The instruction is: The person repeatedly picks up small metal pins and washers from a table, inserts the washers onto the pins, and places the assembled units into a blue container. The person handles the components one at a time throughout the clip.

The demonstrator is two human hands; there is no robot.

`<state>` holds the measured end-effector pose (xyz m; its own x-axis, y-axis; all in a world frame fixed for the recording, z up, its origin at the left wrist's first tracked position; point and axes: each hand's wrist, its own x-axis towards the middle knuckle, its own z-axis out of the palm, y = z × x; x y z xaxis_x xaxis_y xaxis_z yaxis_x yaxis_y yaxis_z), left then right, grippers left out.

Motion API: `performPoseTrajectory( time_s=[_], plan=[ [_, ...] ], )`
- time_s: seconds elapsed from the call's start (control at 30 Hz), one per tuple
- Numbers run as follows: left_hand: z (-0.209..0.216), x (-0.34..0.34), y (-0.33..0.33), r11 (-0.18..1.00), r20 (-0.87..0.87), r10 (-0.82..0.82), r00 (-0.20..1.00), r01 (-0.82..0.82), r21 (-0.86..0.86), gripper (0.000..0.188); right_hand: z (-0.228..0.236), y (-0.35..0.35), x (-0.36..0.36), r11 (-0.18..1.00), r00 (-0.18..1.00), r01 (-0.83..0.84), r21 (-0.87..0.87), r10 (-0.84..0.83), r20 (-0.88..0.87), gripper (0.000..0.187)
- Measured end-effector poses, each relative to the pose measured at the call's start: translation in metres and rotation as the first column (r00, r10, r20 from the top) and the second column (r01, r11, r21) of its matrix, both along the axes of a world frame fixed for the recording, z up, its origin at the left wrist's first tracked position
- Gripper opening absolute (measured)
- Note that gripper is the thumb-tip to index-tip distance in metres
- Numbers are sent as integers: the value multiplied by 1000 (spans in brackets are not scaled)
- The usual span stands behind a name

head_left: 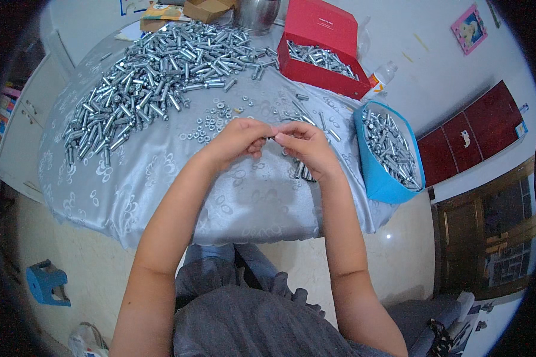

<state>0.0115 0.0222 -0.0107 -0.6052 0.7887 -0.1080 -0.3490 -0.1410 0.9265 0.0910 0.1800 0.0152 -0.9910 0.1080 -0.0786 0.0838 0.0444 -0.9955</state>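
Note:
My left hand (pixel 242 141) and my right hand (pixel 308 146) meet over the table, thumbs and fingertips pinched together. Whatever lies between the fingertips is too small and too covered to make out. Just left of my left hand, small metal nuts and washers (pixel 206 128) are scattered on the silvery tablecloth (pixel 161 205). A few loose metal bolts (pixel 330 127) lie beyond my right hand, and more show partly hidden beneath it. A large heap of shiny sleeved bolts (pixel 155 77) covers the far left of the table.
At the back right stands an open red box (pixel 324 79) holding bolts. A blue fabric bin (pixel 393 191) full of bolts sits at the right edge. A metal pot (pixel 257 16), a cardboard box (pixel 207 9) and a plastic bottle (pixel 382 77) stand behind. A blue stool (pixel 46 282) is on the floor.

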Motion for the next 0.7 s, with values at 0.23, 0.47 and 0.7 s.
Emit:
performPoseTrajectory(
  time_s=[0.23, 0.47, 0.7],
  plan=[
    [6, 5, 0, 995, -85, -61, 995, 53, -85, 27, -1, 11, 2, 995, 983, -20, -96, 37, 182, 16],
    [4, 3, -1, 993, -65, -94, 993, 89, -77, 27, -4, -1, 11, 972, 993, 72, 224, -49, -104, 14],
    [1, 4, 1, 995, -11, -92, 996, 91, -47, 24, -5, -11, 13, 993, 990, 118, -6, -118, -81, 14]
  ],
)
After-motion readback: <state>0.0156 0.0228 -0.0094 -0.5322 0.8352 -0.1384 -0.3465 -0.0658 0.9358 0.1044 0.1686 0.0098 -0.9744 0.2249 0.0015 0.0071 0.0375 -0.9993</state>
